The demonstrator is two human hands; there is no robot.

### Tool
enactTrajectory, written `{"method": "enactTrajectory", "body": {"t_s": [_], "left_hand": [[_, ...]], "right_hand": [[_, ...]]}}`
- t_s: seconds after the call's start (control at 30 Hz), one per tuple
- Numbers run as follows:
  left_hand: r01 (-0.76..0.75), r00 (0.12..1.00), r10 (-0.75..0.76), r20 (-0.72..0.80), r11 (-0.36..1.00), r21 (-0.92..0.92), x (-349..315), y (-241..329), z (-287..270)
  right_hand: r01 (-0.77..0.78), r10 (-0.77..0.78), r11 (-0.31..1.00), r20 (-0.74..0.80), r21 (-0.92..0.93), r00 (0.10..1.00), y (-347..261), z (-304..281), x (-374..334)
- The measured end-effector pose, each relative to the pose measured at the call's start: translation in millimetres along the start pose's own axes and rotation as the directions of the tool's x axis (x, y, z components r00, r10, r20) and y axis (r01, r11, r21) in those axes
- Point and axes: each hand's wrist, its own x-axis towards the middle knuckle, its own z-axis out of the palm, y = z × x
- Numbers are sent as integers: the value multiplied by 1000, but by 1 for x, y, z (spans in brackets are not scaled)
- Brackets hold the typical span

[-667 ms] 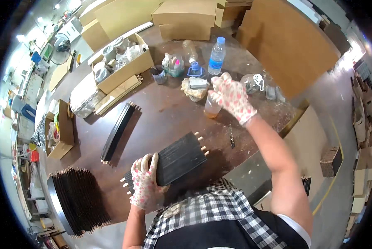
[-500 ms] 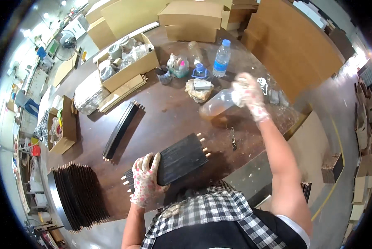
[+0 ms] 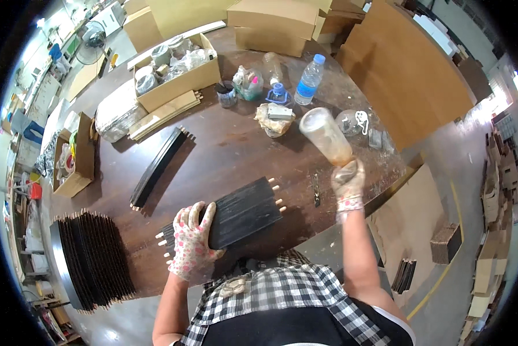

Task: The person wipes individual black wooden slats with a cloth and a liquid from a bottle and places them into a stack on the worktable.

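My left hand (image 3: 194,237), in a white glove with pink dots, lies on a row of black slats (image 3: 244,214) near the table's front edge, fingers stretched out and thumb apart. Pale wooden dowels stick out from both ends of the slats. My right hand (image 3: 349,180), in a matching glove, is closed round the neck end of a clear plastic bottle (image 3: 323,131). The bottle is tilted neck-down toward me, with amber liquid gathered near my hand. Its mouth is hidden in the glove. A small dark strip (image 3: 316,190) lies on the table between the slats and this hand.
On the table (image 3: 224,155) lie a narrow black bundle (image 3: 158,167) and a large stack of black slats (image 3: 91,259). Farther back are a carton of jars (image 3: 178,75), a water bottle (image 3: 310,81) and a wrapped lump (image 3: 274,120). Cardboard sheets (image 3: 409,63) stand at right.
My right hand has moved down toward me, and the bottle has swung from base-low to neck-low, its liquid running to the neck. My left hand stays on the slats.
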Motion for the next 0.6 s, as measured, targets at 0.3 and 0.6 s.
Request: {"method": "enactTrajectory", "body": {"t_s": [0.3, 0.6], "left_hand": [[-37, 997, 36, -70, 999, -20, -4, -6, 9], [50, 997, -52, -57, 998, -39, -34, -22, -11]], "right_hand": [[515, 6, -855, 990, -66, 138, 5, 132, -36], [563, -129, -755, 919, -335, 374, 38, 129, -90]]}}
